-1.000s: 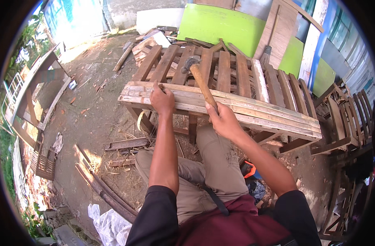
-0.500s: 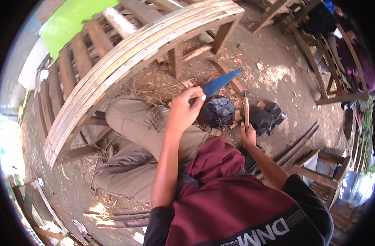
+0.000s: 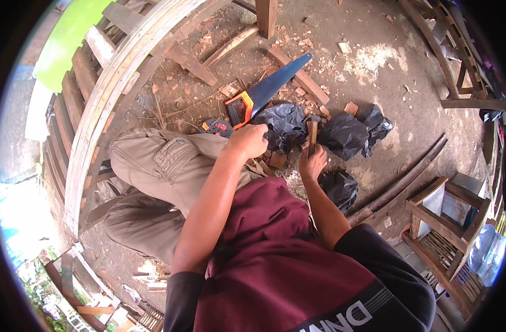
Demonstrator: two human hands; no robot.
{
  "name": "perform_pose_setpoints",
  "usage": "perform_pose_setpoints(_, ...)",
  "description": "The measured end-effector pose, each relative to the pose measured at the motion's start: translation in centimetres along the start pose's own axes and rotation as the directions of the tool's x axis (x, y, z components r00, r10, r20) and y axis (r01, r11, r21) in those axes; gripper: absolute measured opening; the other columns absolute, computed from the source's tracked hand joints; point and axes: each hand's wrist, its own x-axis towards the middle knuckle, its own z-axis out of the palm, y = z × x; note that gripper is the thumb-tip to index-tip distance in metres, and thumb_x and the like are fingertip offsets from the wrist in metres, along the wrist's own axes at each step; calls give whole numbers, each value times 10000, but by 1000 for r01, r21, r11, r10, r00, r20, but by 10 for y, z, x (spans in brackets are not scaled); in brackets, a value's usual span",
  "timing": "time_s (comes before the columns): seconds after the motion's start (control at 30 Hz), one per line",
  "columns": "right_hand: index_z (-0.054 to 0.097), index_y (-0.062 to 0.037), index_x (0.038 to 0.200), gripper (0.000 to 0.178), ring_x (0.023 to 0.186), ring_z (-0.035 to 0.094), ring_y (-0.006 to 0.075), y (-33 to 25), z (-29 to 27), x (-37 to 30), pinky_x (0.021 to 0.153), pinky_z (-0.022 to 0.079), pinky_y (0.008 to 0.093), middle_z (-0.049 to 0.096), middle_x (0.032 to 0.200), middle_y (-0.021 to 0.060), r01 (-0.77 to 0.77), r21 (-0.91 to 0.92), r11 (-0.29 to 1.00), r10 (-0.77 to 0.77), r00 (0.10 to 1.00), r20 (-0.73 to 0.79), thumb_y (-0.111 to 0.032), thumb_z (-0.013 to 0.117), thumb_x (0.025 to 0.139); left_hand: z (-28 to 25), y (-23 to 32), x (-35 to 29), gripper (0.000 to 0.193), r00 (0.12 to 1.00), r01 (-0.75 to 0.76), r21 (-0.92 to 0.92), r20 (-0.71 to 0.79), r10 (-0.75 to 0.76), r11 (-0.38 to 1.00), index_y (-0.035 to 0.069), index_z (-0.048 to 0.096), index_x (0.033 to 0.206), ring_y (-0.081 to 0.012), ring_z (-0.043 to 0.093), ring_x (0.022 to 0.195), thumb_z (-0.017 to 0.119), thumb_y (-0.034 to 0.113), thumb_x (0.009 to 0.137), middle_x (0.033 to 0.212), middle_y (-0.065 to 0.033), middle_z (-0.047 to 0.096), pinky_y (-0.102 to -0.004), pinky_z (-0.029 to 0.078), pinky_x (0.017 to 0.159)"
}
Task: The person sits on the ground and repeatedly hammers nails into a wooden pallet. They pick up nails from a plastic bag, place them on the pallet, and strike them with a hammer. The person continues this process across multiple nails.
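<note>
My right hand [image 3: 313, 161] is closed around the wooden handle of a hammer [image 3: 312, 135], its head up beside the black plastic bags. My left hand [image 3: 248, 141] has curled fingers at the edge of the nearest black plastic bag [image 3: 286, 124]; what is in them, if anything, is hidden. Just beyond that hand a hand saw [image 3: 274, 83] lies on the ground, blue-bladed with an orange and black handle. Beside the saw's handle is a dark object with red spots [image 3: 217, 127], partly behind my leg.
A curved slatted wooden bench [image 3: 112, 94] runs along the left. A wood block [image 3: 298, 74] and chips lie beyond the saw. More black bags [image 3: 347, 135] and a long dark pole [image 3: 397, 182] are on the right, with a wooden frame [image 3: 444, 221] beyond.
My left hand now shows nearer me, apart from the saw, whose orange handle has come into sight. My right hand still holds the hammer, now closer to my left. The view has shifted.
</note>
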Motion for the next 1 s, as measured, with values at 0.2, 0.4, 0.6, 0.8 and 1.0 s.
perform_pose_setpoints(0.2,666,-53,1023,169,1014,622,415,-7,36,28,873,493,518,626,1097,193,103,292,951,-215,898,384,-180,686,912,3,-9,3,340,999,24,-98,-32,-28,995,59,667,1223,-335,710,1019,643,249,942,1084,-150,750,-435,548,876)
perform_pose_setpoints(0.4,649,-77,1214,366,1105,641,403,-3,60,44,954,506,496,618,1217,214,317,88,944,-314,788,529,-99,678,850,9,-13,-5,345,1000,12,-138,-17,-14,990,28,661,1222,-318,722,987,645,255,963,1036,-163,754,-412,551,848)
perform_pose_setpoints(0.6,652,-100,1235,427,1164,635,350,-3,64,56,990,493,473,622,1248,174,375,66,925,-337,724,602,-69,670,809,11,-13,-9,350,998,-37,-196,-65,24,980,18,659,1214,-326,720,989,643,267,969,1030,-160,756,-417,548,852)
perform_pose_setpoints(0.8,627,-77,1282,422,1200,625,340,-4,69,62,1032,464,469,597,1328,175,515,-47,856,-339,627,701,-114,632,861,6,-8,-14,325,997,-31,-158,-78,19,987,5,663,1184,-344,714,987,641,242,963,1041,-164,756,-434,544,845)
perform_pose_setpoints(1.0,531,-98,1450,533,1340,546,332,27,90,66,1135,401,466,387,1600,191,522,-16,853,-332,564,756,-183,577,925,12,-14,-10,335,996,-16,-178,-90,-1,984,62,679,1163,-375,690,1046,658,310,939,1048,-196,736,-517,540,902)
